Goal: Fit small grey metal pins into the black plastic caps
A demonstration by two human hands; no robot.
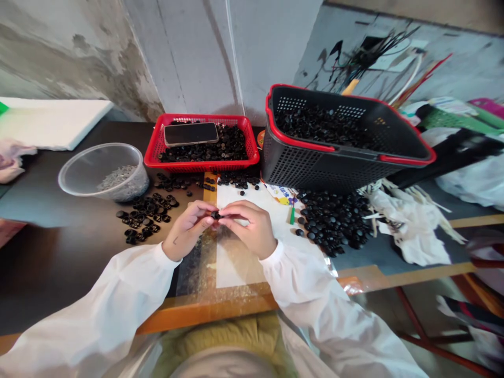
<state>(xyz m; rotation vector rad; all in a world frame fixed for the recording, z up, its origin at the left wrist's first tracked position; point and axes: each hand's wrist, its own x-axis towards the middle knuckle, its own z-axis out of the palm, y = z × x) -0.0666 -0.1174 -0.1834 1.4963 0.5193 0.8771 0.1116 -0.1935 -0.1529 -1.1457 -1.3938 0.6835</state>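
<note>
The left hand and right hand pinch a small black round piece near a red plastic basket.

Stained, patchy wall being seen at left; smooth grey column being flanked by it. Bluish wall being marked by dark scuffs at right. Dark table being edged in wood-coloured trim. Reddish-brown metal frame being shown below, above grey floor. Table's left part being touched by soft glare.
</note>
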